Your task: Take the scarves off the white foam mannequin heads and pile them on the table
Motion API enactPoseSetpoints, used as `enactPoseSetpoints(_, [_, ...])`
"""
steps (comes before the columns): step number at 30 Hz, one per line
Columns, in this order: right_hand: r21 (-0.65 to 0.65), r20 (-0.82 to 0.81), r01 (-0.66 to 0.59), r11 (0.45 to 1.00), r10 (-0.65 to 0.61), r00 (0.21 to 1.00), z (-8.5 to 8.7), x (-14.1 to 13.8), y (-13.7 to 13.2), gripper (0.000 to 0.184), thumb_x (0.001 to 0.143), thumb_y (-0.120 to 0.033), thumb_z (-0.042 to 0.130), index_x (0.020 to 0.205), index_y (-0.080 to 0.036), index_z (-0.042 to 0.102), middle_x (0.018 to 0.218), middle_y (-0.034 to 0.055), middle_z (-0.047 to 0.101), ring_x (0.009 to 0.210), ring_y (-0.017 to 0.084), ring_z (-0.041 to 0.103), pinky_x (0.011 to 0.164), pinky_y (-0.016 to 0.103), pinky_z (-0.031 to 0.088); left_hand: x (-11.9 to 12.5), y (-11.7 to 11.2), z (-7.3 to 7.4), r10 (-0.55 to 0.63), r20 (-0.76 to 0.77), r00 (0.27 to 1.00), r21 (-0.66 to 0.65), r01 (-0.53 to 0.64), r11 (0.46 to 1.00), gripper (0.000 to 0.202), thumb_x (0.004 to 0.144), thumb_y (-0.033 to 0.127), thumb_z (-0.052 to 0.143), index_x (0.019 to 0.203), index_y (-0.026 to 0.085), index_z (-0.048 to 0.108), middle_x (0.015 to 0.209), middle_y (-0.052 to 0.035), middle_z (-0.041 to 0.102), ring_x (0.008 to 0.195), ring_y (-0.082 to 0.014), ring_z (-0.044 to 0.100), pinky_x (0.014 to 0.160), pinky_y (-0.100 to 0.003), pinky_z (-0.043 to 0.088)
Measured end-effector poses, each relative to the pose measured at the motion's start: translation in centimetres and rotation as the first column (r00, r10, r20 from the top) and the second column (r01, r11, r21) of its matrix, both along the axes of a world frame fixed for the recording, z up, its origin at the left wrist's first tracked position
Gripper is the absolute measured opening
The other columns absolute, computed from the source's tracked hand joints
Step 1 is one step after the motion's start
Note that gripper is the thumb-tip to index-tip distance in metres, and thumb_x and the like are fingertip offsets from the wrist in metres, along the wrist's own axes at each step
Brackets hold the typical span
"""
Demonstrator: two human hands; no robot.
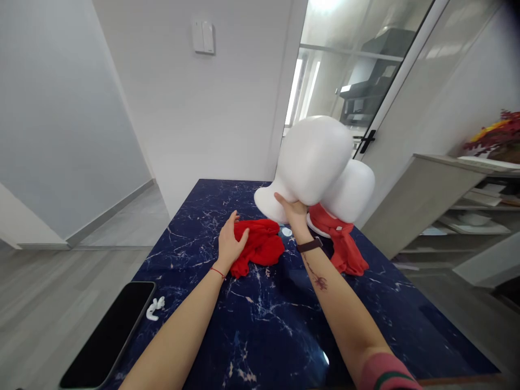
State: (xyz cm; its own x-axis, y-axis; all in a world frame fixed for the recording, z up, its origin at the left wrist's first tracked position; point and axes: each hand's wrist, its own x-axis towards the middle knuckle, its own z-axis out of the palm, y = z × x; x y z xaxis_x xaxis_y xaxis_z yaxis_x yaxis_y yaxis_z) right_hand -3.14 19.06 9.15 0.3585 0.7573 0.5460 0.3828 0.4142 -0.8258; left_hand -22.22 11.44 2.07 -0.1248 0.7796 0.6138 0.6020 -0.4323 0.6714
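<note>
Mid-frame, we touch a crumpled bright-red cloth (262, 245) with our left hand (231, 242), thumb spread from fingers; right of centre, our right hand (294, 212) clasps a smooth white mannequin head (312, 157) by its neck, fingertips hidden.

Free tabletop (260, 336) between arms (190, 319), white mannequin heads (314, 157) blocking rear right, phone (109, 336) near left

A: so what's being held?
B: right hand (296, 212) has a white dummy head (314, 157) by the neck, tilted. left hand (229, 242) is touching a red cloth (262, 246).
A: anything else on the worktop (252, 319)?
B: second head (354, 189) in a coral scarf (347, 252), phone (109, 336), earbuds (154, 309)
</note>
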Motion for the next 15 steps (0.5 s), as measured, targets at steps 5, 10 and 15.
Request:
enactPoseSetpoints(5, [-0.17, 0.078, -0.061, 0.984, 0.075, 0.994, -1.7, -4.0, -1.8, 0.07, 0.06, -0.061, 0.068, 0.11, -0.013, 0.059, 0.118, 0.014, 0.06, 0.118, 0.027, 0.049, 0.106, 0.041, 0.031, 0.5, 0.1, -0.5, -0.162, -0.024, 0.987, -0.1, 0.159, 0.982, 0.095, 0.074, 0.048, 0.062, 0.146, 0.025, 0.005, 0.149, -0.0135, 0.028, 0.133, -0.0269, 0.034, 0.107, -0.044, 0.031])
enactPoseSetpoints(10, [-0.122, 0.136, -0.146, 0.982, 0.162, 0.977, -3.4, -6.0, -2.9, 0.069, 0.065, -0.057, 0.065, 0.116, -0.013, 0.054, 0.116, 0.0123, 0.061, 0.117, 0.024, 0.049, 0.105, 0.037, 0.032, 0.2, 0.7, -1.4, -0.104, 0.076, 0.992, -0.113, 0.112, 0.987, 0.101, 0.069, 0.051, 0.067, 0.146, 0.021, 0.007, 0.152, -0.0152, 0.019, 0.138, -0.0276, 0.023, 0.111, -0.044, 0.024])
enactPoseSetpoints(15, [-0.107, 0.111, -0.161, 0.981, 0.173, 0.979, -4.6, -6.5, -2.8, 0.076, 0.061, -0.054, 0.07, 0.12, -0.012, 0.049, 0.119, 0.0143, 0.058, 0.116, 0.024, 0.05, 0.1, 0.037, 0.037, -0.1, 1.0, -1.6, -0.065, 0.225, 0.972, -0.11, 0.091, 0.99, 0.106, 0.07, 0.047, 0.068, 0.146, 0.024, -0.002, 0.154, -0.0118, 0.014, 0.139, -0.0259, 0.021, 0.112, -0.04, 0.023])
